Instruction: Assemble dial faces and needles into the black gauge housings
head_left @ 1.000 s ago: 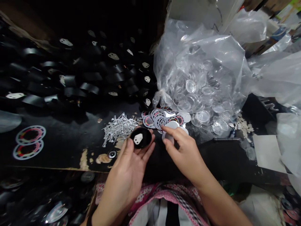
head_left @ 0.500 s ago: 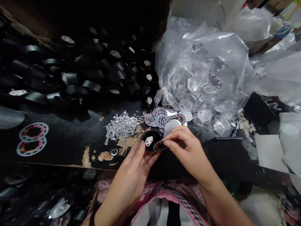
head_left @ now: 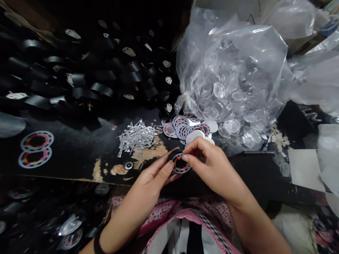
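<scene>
My left hand (head_left: 155,178) is closed around a round black gauge housing (head_left: 173,154), most of which is hidden by the fingers and the dial. Over its opening lies a printed gauge dial (head_left: 181,168) with red and yellow marks on a black ground. Thumb and fingers of my right hand (head_left: 209,160) pinch this dial at its upper right edge. Just beyond the hands is a heap of similar dials (head_left: 182,128), with plain pale discs (head_left: 195,135) among them. A pile of thin white pointers (head_left: 136,137) lies to the left.
A clear plastic bag (head_left: 233,60) full of round transparent covers stands behind the right hand. Many black housings (head_left: 103,90) crowd the back left. Two overlapping dials (head_left: 35,157) lie at far left, a small ring (head_left: 129,165) near the worn table edge, white paper (head_left: 305,169) at right.
My right hand has brought the dial leftward over the housing, covering the white plate seen inside it before. The left thumb now rests at the dial's edge. The view has shifted slightly.
</scene>
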A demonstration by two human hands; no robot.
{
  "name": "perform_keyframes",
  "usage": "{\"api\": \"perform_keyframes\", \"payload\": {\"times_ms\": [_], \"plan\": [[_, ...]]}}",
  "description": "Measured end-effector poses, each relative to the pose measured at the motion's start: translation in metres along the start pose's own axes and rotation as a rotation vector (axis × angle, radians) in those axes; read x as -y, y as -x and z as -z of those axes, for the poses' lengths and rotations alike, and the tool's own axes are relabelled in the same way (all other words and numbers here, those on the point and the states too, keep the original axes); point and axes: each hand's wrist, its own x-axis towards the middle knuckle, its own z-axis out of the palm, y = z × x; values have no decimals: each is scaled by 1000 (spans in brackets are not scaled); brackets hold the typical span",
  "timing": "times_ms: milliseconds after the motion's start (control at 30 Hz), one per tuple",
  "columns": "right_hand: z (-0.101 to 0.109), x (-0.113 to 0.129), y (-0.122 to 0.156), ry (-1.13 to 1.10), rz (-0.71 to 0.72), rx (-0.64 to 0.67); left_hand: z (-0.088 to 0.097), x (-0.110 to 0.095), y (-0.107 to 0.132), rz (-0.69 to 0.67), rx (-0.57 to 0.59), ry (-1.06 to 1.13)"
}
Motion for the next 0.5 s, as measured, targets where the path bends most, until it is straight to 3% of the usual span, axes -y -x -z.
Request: {"api": "perform_keyframes", "payload": {"times_ms": [500], "plan": [[-3,-4,-3,52,-64,29,2,4,-3,-27,57,-23]]}}
